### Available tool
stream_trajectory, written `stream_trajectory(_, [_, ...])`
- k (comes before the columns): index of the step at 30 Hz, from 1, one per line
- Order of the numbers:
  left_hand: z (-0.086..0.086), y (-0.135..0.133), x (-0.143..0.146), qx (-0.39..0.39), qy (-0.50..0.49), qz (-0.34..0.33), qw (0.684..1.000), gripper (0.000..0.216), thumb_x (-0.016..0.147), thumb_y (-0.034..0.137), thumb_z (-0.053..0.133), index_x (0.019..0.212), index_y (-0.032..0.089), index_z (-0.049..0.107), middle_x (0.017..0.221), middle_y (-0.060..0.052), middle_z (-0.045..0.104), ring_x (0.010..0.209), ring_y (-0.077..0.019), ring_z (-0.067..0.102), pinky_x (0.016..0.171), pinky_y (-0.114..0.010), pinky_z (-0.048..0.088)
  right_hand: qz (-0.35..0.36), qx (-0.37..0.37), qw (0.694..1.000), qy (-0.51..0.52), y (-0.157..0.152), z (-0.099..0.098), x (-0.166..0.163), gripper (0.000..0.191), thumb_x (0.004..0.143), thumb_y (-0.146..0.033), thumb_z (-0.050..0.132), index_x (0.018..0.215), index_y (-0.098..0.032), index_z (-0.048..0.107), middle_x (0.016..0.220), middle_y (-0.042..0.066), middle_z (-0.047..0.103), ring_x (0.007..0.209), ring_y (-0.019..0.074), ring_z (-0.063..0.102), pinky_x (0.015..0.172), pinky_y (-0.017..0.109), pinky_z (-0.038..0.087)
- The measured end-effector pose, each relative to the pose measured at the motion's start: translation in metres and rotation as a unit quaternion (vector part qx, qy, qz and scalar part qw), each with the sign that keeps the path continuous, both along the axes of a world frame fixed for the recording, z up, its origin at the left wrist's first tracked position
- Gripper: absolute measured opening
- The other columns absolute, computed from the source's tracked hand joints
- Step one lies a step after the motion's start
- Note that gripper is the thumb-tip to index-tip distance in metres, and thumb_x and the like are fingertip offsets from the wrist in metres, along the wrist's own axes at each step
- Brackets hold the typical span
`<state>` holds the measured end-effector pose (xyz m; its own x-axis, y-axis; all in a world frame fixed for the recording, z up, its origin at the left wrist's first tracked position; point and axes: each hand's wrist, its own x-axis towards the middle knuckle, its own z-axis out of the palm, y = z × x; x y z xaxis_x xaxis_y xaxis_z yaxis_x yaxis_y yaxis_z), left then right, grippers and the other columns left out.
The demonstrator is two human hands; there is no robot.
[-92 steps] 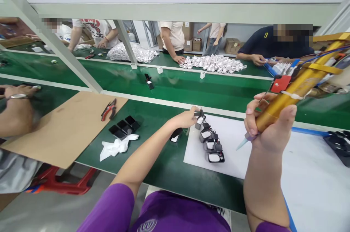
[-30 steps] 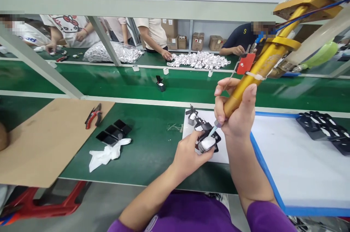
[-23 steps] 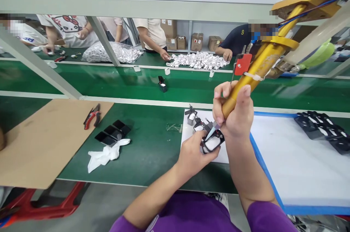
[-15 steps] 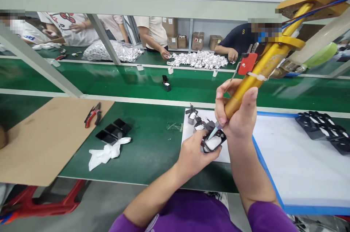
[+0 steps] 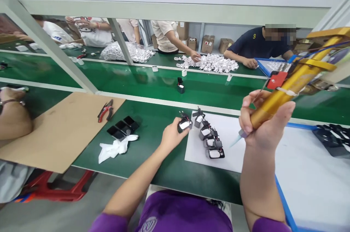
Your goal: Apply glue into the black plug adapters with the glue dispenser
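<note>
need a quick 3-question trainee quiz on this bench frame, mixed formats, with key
1. True or false: the right hand holds the gold dispenser with its tip lifted off the parts.
2. The left hand grips: A) the red pliers B) a small black part C) the white cloth.
3. Fill in: the row of black parts lies on a ______ sheet.

Key
1. True. The tip hangs above the sheet, clear of the row.
2. B. It holds a small black part over the green bench, left of the sheet; the red pliers and white cloth lie untouched further left.
3. white
</note>
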<state>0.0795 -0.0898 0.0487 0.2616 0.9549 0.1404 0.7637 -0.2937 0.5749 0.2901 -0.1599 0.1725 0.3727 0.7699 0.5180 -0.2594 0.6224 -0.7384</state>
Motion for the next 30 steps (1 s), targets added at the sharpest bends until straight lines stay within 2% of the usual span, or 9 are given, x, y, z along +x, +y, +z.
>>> stream_trajectory(2, [-0.004,0.020,-0.002,-0.016,0.023,0.011,1.000,0.032,0.079,0.039,0.063,0.104,0.022,0.052,0.084,-0.003,0.070,0.076,-0.0249,0.067,0.062,-0.028,0.045,-0.009,-0.009,1.000,0.004,-0.001,-0.003,0.006,0.047,0.080,-0.066,0.051,0.090,-0.022,0.065,0.078,-0.001,0.053,0.029,0.0016,0.034,0.021,0.018,0.018])
stream_trajectory(4, [-0.004,0.038,0.001,-0.017,0.003,0.018,1.000,0.032,0.079,0.038,0.063,0.104,0.022,0.053,0.088,-0.005,0.070,0.080,-0.0259,0.067,0.065,-0.029,0.045,-0.014,-0.018,1.000,0.002,-0.001,-0.005,0.010,0.047,0.079,-0.065,0.052,0.091,-0.021,0.064,0.078,-0.001,0.054,0.029,0.0016,0.035,0.020,0.017,0.019])
stream_trajectory(8, [0.004,0.072,0.015,-0.010,-0.060,0.017,0.998,0.033,0.079,0.037,0.063,0.107,0.022,0.053,0.096,-0.005,0.070,0.089,-0.0246,0.066,0.075,-0.030,0.047,-0.014,-0.027,0.999,-0.010,0.002,-0.008,0.015,0.047,0.080,-0.064,0.053,0.094,-0.020,0.062,0.078,-0.001,0.055,0.028,0.0017,0.035,0.021,0.017,0.021])
stream_trajectory(12, [0.008,0.100,0.036,-0.044,-0.075,-0.003,0.996,0.034,0.074,0.032,0.068,0.104,0.019,0.057,0.091,-0.005,0.070,0.088,-0.0240,0.066,0.077,-0.030,0.048,-0.017,-0.034,0.999,-0.005,0.003,-0.009,0.017,0.045,0.081,-0.062,0.052,0.093,-0.020,0.061,0.078,-0.001,0.055,0.029,0.0022,0.035,0.021,0.017,0.020])
stream_trajectory(15, [0.000,0.107,0.050,-0.095,-0.093,-0.041,0.990,0.033,0.071,0.033,0.071,0.098,0.018,0.061,0.084,-0.004,0.070,0.082,-0.0218,0.066,0.074,-0.029,0.050,-0.020,-0.040,0.999,-0.005,0.003,-0.010,0.018,0.044,0.081,-0.061,0.053,0.093,-0.019,0.061,0.079,0.000,0.055,0.029,0.0025,0.035,0.020,0.018,0.019])
stream_trajectory(20, [-0.018,0.100,0.064,-0.186,-0.132,-0.103,0.968,0.038,0.076,0.040,0.066,0.105,0.015,0.062,0.081,-0.004,0.071,0.075,-0.0179,0.066,0.070,-0.028,0.052,-0.023,-0.040,0.999,-0.007,0.006,-0.011,0.020,0.044,0.081,-0.060,0.052,0.093,-0.019,0.061,0.078,0.000,0.055,0.029,0.0024,0.035,0.021,0.017,0.020])
stream_trajectory(24, [-0.027,0.095,0.071,-0.253,-0.166,-0.148,0.942,0.043,0.081,0.051,0.060,0.103,0.015,0.067,0.091,-0.006,0.072,0.082,-0.0169,0.067,0.071,-0.026,0.053,-0.031,-0.048,0.998,-0.009,0.008,-0.012,0.022,0.043,0.081,-0.059,0.053,0.094,-0.020,0.061,0.079,0.000,0.055,0.029,0.0024,0.035,0.021,0.017,0.020])
stream_trajectory(28, [-0.027,0.114,0.070,-0.242,-0.186,-0.110,0.946,0.053,0.089,0.058,0.042,0.103,0.012,0.065,0.101,-0.012,0.070,0.089,-0.0192,0.067,0.076,-0.030,0.054,-0.040,-0.062,0.997,-0.004,0.009,-0.014,0.024,0.044,0.080,-0.060,0.053,0.095,-0.020,0.062,0.078,0.000,0.055,0.029,0.0027,0.034,0.020,0.017,0.018])
stream_trajectory(30, [-0.022,0.137,0.070,-0.206,-0.188,-0.072,0.958,0.049,0.090,0.054,0.045,0.109,0.011,0.061,0.110,-0.015,0.067,0.098,-0.0221,0.065,0.085,-0.034,0.052,-0.046,-0.070,0.996,0.000,0.008,-0.014,0.023,0.044,0.078,-0.062,0.055,0.094,-0.021,0.063,0.078,0.000,0.054,0.028,0.0029,0.034,0.020,0.018,0.018])
